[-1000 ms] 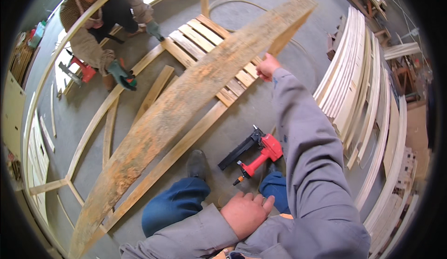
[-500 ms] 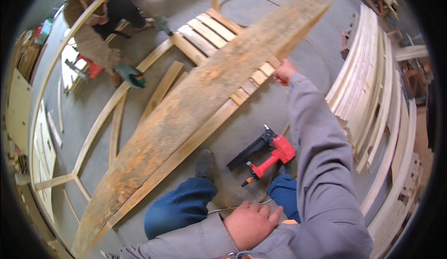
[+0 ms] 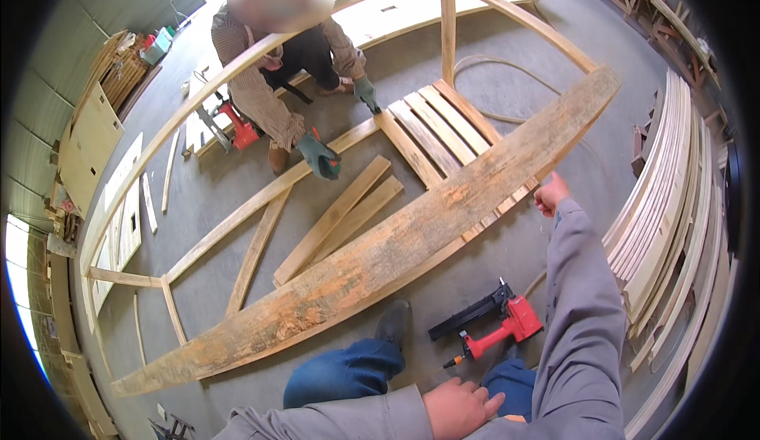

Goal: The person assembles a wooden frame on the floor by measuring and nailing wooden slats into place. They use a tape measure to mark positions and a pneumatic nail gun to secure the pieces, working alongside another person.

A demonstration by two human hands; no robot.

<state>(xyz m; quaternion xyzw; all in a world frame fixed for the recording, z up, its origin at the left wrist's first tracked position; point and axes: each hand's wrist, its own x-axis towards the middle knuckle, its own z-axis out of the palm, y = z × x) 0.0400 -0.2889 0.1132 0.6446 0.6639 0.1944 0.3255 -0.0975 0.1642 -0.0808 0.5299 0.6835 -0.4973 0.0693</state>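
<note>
A long curved board (image 3: 348, 270) with rough bark-like brown patches lies diagonally before me, part of a large wooden frame. Several short slats (image 3: 431, 135) run under it from the far side, and their cut ends show along its near edge. Next to those ends is my right hand (image 3: 552, 195), closed with fingers curled; what it grips, if anything, is hidden. My left hand (image 3: 461, 410) rests by my lap, fingers loosely stretched and holding nothing. A red and black nail gun (image 3: 503, 328) lies on the floor between my feet and the right sleeve.
Across the frame a person in green gloves (image 3: 319, 157) crouches, touching its far rail (image 3: 237, 222). A second red nail gun (image 3: 237, 126) is beside them. Loose boards (image 3: 332, 218) lie inside the frame. Bent strips (image 3: 669, 202) are stacked at the right. A hose (image 3: 483, 60) curls behind the slats.
My view has swung left and up, so more of the frame and the person show. My right hand sits slightly off the slat ends it was touching. My left hand still rests.
</note>
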